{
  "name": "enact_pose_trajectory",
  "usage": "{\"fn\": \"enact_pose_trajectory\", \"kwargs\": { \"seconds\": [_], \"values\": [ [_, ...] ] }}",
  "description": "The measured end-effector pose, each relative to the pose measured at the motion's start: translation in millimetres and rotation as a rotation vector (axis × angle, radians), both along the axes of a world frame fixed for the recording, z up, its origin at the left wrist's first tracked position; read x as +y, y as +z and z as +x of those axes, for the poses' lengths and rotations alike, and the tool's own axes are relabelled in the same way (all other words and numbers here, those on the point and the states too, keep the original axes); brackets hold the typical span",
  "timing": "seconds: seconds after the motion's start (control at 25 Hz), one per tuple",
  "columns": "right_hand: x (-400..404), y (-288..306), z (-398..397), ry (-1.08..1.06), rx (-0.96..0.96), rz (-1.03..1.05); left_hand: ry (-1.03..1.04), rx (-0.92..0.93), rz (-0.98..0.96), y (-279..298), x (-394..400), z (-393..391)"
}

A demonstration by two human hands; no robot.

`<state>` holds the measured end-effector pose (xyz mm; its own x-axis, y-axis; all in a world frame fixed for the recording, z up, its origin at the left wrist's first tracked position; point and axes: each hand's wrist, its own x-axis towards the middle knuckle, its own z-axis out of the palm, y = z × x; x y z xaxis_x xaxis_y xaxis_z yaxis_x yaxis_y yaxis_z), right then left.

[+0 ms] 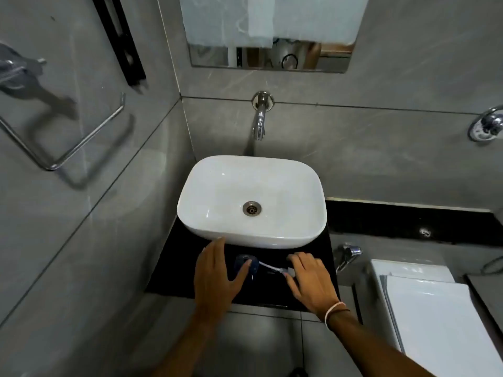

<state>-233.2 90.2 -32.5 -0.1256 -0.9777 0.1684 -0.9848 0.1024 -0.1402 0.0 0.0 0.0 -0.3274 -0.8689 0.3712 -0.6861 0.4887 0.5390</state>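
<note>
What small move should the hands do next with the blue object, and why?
Probably close both hands and lift it: the left hand touches the blue object with its thumb, the right hand is at the end of the white cord, which lies on the black counter.

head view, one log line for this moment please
left hand: thumb on blue object | right hand: at white stem end, grip unclear | place: black counter, before white basin
</note>
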Motion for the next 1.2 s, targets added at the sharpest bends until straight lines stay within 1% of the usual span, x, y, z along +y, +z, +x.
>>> {"fn": "enact_pose_trajectory", "kwargs": {
  "seconds": [0.04, 0.08, 0.16, 0.24, 0.36, 0.48, 0.56, 0.68, 0.76, 0.84, 0.96, 1.2],
  "values": [
    [-1, -8, -1, -0.032, 0.009, 0.093, 0.008, 0.024, 0.071, -11, 2, -2],
    [-3, -13, -1, -0.055, -0.032, 0.187, 0.006, 0.023, 0.142, -14, 5, -5],
    [-3, -24, 0, -0.091, -0.136, 0.297, -0.028, -0.074, 0.216, -29, 11, -13],
    [-7, -30, 4, -0.126, -0.214, 0.253, -0.042, -0.128, 0.253, -39, 14, -21],
    [-10, -24, 3, -0.111, -0.259, 0.171, -0.02, -0.116, 0.224, -47, 10, -23],
    [-16, 12, -10, -0.082, -0.474, 0.101, -0.018, -0.172, 0.176, -49, 8, -21],
    [-24, 45, -18, -0.041, -0.545, 0.044, -0.01, -0.211, 0.131, -52, 8, -20],
    [-40, 89, -20, 0.02, -0.53, -0.071, -0.013, -0.241, 0.077, -57, 4, -19],
    [-54, 111, -13, 0.085, -0.52, -0.095, -0.028, -0.256, 0.032, -60, 1, -17],
    [-66, 126, 0, 0.158, -0.466, -0.064, -0.04, -0.265, -0.006, -62, -2, -16],
    [-78, 135, 17, 0.244, -0.359, 0.026, -0.053, -0.277, -0.008, -61, -5, -15],
    [-88, 124, 37, 0.37, -0.202, 0.196, -0.044, -0.271, 0.016, -62, -5, -15]
  ]
}}
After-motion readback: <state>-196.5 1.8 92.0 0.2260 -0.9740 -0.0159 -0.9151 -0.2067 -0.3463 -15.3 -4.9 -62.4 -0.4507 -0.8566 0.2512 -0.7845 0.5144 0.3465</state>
